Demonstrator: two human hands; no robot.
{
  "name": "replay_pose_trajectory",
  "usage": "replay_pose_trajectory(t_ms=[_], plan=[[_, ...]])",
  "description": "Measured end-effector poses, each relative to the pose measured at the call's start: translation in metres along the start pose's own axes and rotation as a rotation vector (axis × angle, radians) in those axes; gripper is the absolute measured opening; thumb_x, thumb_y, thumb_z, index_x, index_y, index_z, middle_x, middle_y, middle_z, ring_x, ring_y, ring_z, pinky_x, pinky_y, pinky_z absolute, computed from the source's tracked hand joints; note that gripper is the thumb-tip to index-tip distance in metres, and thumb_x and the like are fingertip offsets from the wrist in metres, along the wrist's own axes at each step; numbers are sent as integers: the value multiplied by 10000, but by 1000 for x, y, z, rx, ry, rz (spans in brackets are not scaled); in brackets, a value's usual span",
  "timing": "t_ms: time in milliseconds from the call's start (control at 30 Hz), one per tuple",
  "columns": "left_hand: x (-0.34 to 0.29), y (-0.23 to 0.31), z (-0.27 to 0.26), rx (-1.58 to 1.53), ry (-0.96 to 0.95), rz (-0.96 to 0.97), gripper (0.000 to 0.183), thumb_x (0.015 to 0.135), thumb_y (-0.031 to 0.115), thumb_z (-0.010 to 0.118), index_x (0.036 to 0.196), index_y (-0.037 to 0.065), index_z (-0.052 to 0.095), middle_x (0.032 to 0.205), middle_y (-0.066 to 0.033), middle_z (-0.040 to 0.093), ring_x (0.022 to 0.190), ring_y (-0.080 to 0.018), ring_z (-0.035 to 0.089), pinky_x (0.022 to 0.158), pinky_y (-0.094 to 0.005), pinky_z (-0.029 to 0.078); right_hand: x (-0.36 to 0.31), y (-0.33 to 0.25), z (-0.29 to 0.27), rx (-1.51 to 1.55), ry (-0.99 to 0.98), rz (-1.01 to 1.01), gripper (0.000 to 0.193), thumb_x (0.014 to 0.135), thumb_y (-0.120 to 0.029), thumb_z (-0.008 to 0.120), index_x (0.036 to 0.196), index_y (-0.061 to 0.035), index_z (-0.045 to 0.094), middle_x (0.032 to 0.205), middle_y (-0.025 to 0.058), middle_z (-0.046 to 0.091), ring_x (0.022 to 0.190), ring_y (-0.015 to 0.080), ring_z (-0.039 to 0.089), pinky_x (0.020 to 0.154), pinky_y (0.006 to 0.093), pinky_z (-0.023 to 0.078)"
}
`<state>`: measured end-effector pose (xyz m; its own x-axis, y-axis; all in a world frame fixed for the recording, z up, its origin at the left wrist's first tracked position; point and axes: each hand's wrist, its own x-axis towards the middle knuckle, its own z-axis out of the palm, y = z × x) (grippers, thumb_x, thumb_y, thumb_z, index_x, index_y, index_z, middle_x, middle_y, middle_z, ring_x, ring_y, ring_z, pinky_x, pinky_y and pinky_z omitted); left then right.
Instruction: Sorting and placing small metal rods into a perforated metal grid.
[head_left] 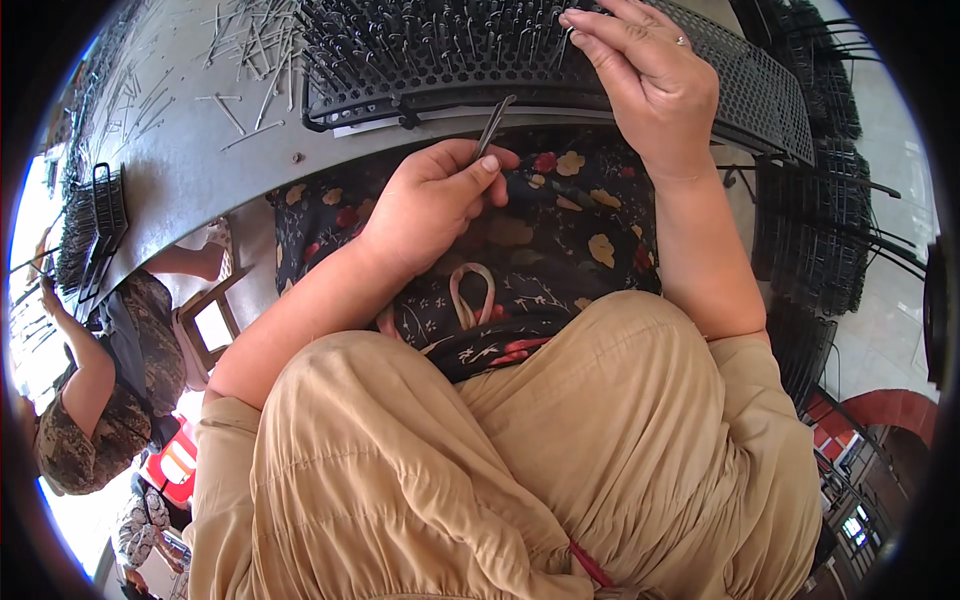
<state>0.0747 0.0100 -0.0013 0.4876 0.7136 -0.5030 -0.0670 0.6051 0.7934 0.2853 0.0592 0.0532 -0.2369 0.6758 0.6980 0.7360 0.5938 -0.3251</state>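
Just in front of the rack, my left hand is closed around a small bundle of thin metal pins, whose ends stick up past the thumb and fingers. My right hand is raised over the black perforated rack, its thumb and forefinger pinched together. A small dark end, apparently of a pin, shows at those fingertips; the rest of it merges with the pins behind. Many upright dark pins with hooked tops fill the rack's left and middle part, while bare holes show on its right.
Loose silvery pins lie scattered on the grey metal table. At its left edge stands another black rack, with a co-worker beside it. Stacked dark racks with protruding rods stand close by my right arm. Dark floral cloth covers my lap.
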Motion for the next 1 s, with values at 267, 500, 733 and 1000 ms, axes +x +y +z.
replay_pose_trajectory(t_ms=[267,500,733,1000], plan=[[0,-2,-3,-32,-38,7,243,998,160,485,1135,-2,601,807,22,595,589,-17,394,500,-166,337,-2,4,-2,12,32,4,118,790,19,718,898,-27,734,810,98,730,995,287,697,924,426,492],[-2,-2,-4,-1,-18,7,238,998,153,482,1134,-3,600,809,23,592,579,-16,386,494,-166,334,0,4,-5,64,56,45,141,798,22,720,935,-7,730,811,110,729,967,281,704,965,453,476],[-1,-2,-3,-26,-14,6,236,998,156,479,1133,5,601,804,27,586,577,-12,387,489,-165,327,-8,9,-3,175,7,50,192,824,19,694,1013,-9,717,915,114,730,1016,292,684,1040,484,428],[-2,-3,-4,-22,-10,8,235,995,150,476,1129,5,602,804,25,582,582,-13,393,488,-166,326,-6,7,-3,139,-95,-37,228,832,-10,693,1059,-27,710,1070,139,709,1118,308,636,1057,476,403]])
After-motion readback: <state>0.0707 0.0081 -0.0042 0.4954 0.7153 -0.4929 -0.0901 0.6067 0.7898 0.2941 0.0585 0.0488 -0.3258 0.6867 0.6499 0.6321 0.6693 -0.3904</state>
